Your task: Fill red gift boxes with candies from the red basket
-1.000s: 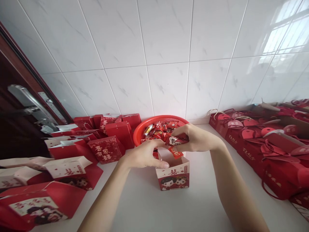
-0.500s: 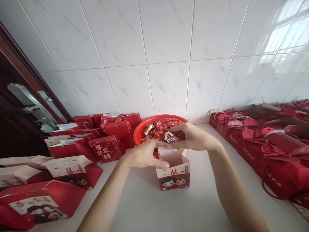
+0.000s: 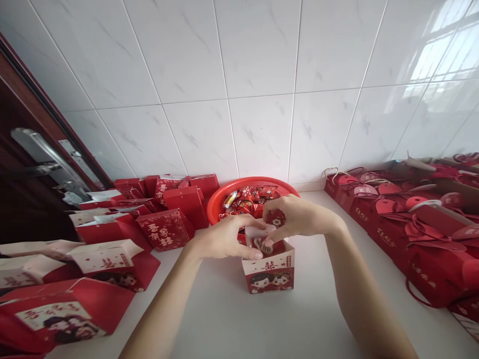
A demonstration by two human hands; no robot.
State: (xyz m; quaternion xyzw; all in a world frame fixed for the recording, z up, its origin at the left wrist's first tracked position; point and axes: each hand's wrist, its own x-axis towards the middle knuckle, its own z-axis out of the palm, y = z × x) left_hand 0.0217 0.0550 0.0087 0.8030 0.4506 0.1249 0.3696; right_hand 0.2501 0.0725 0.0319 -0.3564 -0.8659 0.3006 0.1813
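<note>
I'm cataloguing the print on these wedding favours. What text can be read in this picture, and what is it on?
"囍": on the front of the open box under both hands, above a cartoon couple.
"喜" as first character, rest unsure: gold lettering on the red box at left.
Gold characters on the red bags at right: too blurred to read.
White characters on the wrapper going into the box: unreadable.
Candy wrappers in the basket: too small to read.

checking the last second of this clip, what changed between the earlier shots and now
The right hand has come down from above the small open box, and the red packet it pinched now sits in the box mouth. The left hand stays at the box rim; the red basket is unmoved.
</note>
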